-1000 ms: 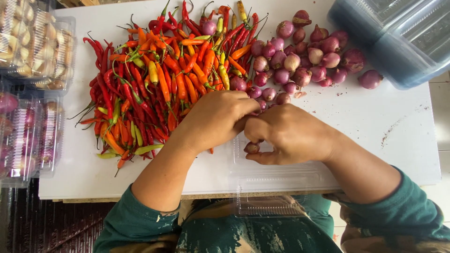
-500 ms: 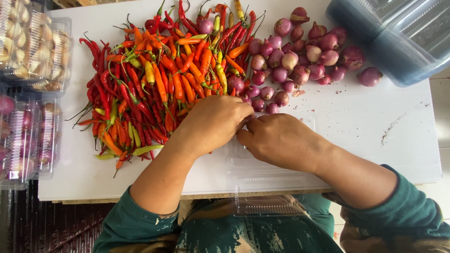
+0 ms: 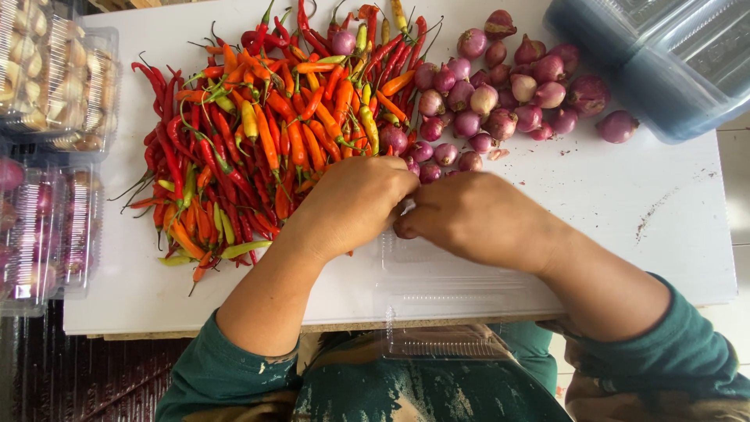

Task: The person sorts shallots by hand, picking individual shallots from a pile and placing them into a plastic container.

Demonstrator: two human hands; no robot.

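hands meeting over a clear plastic box at the edge of a white table

left to right, seen from above. at the far left, stacked clear packs: an upper pack of pale garlic cloves [image 3: 58,74] and, below it, a pack of purple shallots [image 3: 43,227], both closed and overhanging the side of the white table [image 3: 672,211]. next, a broad heap of red, orange and green chillies [image 3: 266,133] spreads over the left half of the tabletop. the left hand [image 3: 351,205] lies against the near edge of this heap, fingers curled inward toward the centre; whether it grips anything cannot be told, as the fingertips are hidden. directly beside it, touching it, the right hand [image 3: 480,220] is loosely clenched, with a small dark red piece at its fingertips, probably a shallot, though too covered to be sure. both hands rest above an open clear plastic box [image 3: 437,281], which lies on the near edge of the table and juts out toward the person's lap. beyond the hands, a pile of loose shallots [image 3: 508,94] adjoins the chillies. at the far right corner stands a stack of clear bluish containers [image 3: 664,55].
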